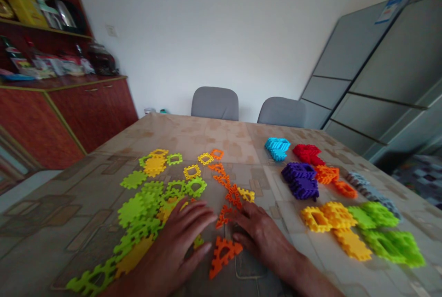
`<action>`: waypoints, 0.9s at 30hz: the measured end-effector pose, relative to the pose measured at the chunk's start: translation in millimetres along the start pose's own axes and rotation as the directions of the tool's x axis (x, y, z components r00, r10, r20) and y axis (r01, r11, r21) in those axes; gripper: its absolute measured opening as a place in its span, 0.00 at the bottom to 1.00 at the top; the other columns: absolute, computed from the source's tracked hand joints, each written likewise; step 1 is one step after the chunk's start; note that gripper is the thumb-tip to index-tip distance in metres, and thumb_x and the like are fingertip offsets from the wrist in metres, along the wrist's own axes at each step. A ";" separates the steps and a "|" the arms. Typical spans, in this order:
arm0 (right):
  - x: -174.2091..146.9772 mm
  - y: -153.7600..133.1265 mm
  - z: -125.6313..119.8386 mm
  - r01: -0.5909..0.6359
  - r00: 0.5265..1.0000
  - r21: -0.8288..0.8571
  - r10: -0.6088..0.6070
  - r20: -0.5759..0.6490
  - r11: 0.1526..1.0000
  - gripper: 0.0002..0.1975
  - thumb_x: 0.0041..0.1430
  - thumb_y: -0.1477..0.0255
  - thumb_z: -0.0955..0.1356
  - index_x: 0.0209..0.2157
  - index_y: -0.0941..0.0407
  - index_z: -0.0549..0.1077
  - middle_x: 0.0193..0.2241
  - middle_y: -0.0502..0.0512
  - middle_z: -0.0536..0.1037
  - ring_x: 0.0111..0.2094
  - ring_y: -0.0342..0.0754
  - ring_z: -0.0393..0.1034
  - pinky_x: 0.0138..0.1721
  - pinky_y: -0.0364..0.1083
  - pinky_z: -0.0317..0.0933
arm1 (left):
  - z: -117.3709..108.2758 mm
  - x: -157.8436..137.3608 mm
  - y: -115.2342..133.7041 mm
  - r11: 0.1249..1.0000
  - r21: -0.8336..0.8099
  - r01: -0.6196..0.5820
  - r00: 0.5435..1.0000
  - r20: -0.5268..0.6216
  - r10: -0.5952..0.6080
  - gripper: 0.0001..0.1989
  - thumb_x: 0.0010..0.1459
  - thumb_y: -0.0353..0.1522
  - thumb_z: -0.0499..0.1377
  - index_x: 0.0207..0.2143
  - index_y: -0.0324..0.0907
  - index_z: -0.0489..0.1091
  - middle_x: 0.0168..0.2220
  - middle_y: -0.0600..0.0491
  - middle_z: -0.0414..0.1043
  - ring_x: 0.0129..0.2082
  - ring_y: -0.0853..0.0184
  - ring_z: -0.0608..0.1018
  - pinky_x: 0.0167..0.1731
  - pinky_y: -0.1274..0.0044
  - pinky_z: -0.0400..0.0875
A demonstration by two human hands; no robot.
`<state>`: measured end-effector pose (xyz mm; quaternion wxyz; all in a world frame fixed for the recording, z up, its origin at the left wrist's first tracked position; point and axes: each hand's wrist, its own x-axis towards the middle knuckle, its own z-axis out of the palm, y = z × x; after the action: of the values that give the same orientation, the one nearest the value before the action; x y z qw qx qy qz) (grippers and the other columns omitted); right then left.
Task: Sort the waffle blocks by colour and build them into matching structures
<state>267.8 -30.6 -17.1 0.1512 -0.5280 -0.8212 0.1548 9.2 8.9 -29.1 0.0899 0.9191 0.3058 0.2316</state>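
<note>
My left hand (181, 241) is open, with its fingers stretched out over yellow and green interlocking pieces at the left of the table. Thumb and fingers are apart, and nothing shows between them. My right hand (260, 228) lies low over the table with its fingers spread. Its fingertips touch or cover the edge of an orange triangular piece (223, 217). Between the two hands, nearer to me, lies a larger orange triangle piece (223, 253). More orange pieces (223, 178) run away from me in a loose line. Beside my right fingers is a yellow piece (246, 194).
Green pieces (133, 212) spread across the left side. At right stand stacks in purple (300, 181), light blue (276, 147), red (306, 153), yellow (328, 216), green (393, 244) and grey (373, 191). Two grey chairs (214, 102) stand behind the table.
</note>
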 end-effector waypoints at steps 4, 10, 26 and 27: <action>1.7 1.0 -1.5 -0.031 0.999 -0.073 0.032 0.008 0.997 0.06 0.63 0.73 0.70 0.42 0.54 0.74 0.44 0.57 0.74 0.45 0.53 0.69 0.46 0.50 0.66 | -8.2 4.9 -26.5 0.998 0.008 0.062 0.998 -0.005 -0.062 0.15 0.65 0.30 0.56 0.52 0.51 0.72 0.53 0.53 0.75 0.57 0.58 0.73 0.63 0.59 0.59; 0.4 10.7 -4.7 -0.097 0.995 -0.115 0.093 -0.038 0.989 0.08 0.68 0.69 0.66 0.33 0.56 0.71 0.36 0.56 0.76 0.38 0.51 0.71 0.40 0.49 0.65 | -12.1 5.0 -35.1 0.999 0.014 0.030 0.999 0.018 -0.030 0.12 0.66 0.30 0.55 0.47 0.50 0.74 0.50 0.53 0.76 0.53 0.60 0.74 0.59 0.64 0.64; -6.4 -12.7 -5.8 -0.081 0.968 0.707 0.224 -0.111 0.702 0.11 0.57 0.67 0.68 0.27 0.53 0.62 0.19 0.43 0.65 0.20 0.39 0.60 0.21 0.38 0.53 | -3.3 -1.6 10.4 0.996 -0.084 0.002 0.981 -0.195 -0.019 0.20 0.64 0.38 0.60 0.58 0.59 0.68 0.56 0.59 0.74 0.54 0.62 0.77 0.59 0.73 0.67; -7.1 -16.0 -4.3 -0.077 0.974 0.753 0.210 -0.083 0.654 0.12 0.57 0.66 0.69 0.27 0.53 0.63 0.20 0.43 0.67 0.20 0.39 0.62 0.21 0.38 0.54 | -0.9 0.4 13.5 0.992 -0.126 0.020 0.977 -0.207 -0.046 0.19 0.64 0.39 0.60 0.57 0.60 0.68 0.55 0.60 0.75 0.53 0.63 0.78 0.56 0.75 0.70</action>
<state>259.2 -43.0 -7.2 0.4074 -0.4940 -0.6265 0.4445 16.1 -1.6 -24.1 0.1176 0.8770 0.3138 0.3443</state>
